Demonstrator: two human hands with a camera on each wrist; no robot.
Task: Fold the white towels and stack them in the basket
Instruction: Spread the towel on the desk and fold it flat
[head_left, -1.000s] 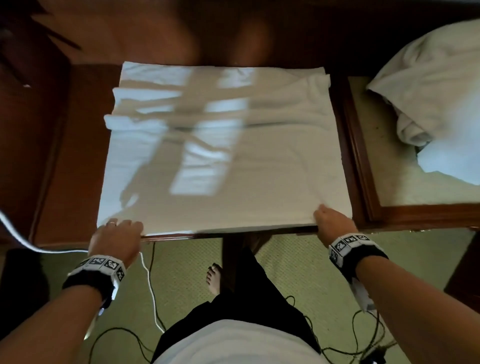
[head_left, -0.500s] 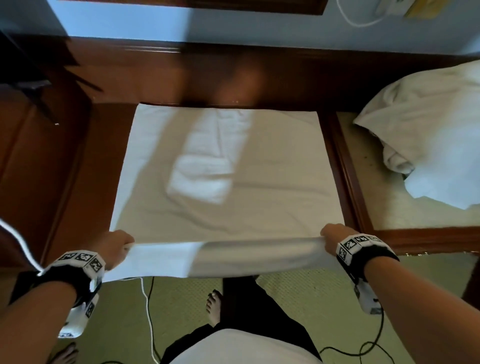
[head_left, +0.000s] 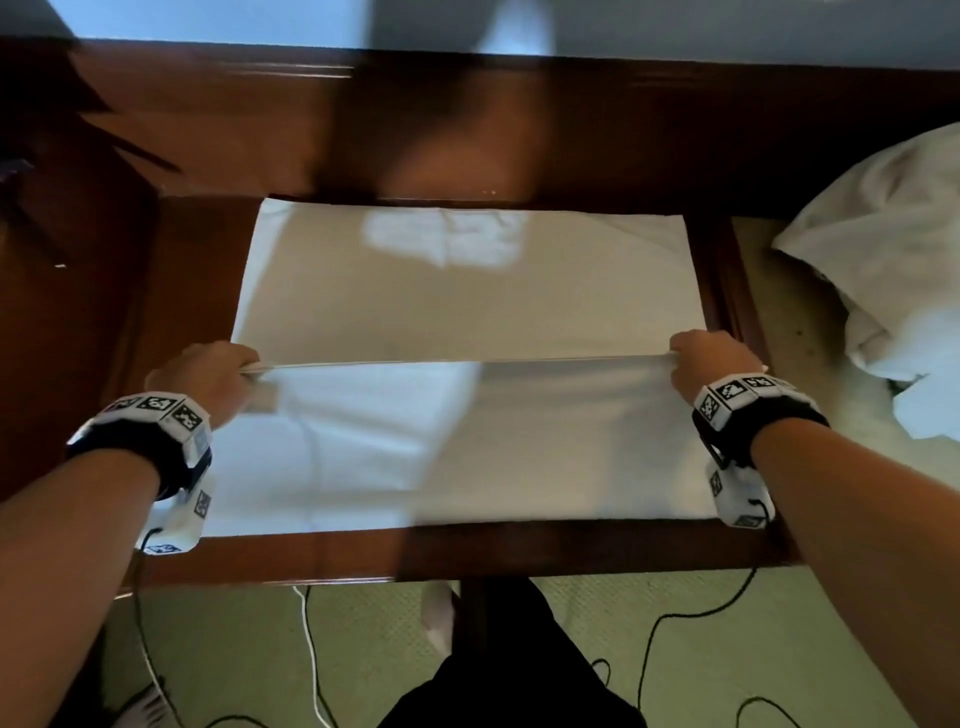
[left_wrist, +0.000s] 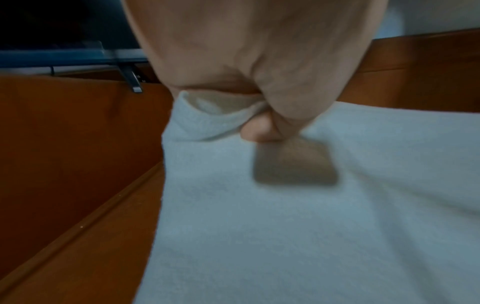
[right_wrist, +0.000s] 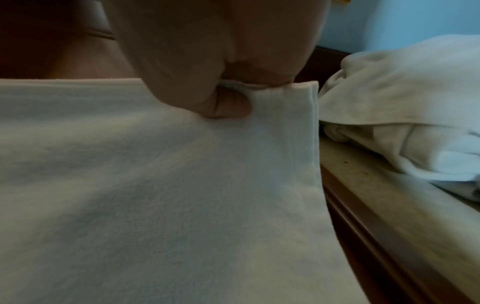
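Folding the towel (head_left: 467, 291) in half: both hands, left (head_left: 208, 371) and right (head_left: 714, 364), pinch its near corners mid-frame; next, I judge, lay that edge squarely on the far edge.

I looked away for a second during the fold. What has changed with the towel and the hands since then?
Both hands lifted the near edge of the white towel off the table's front and carried it away from the person, about halfway across. The left hand and right hand still pinch its two corners, edge taut between them. The far half stayed flat; the crumpled towel pile on the right stayed put.
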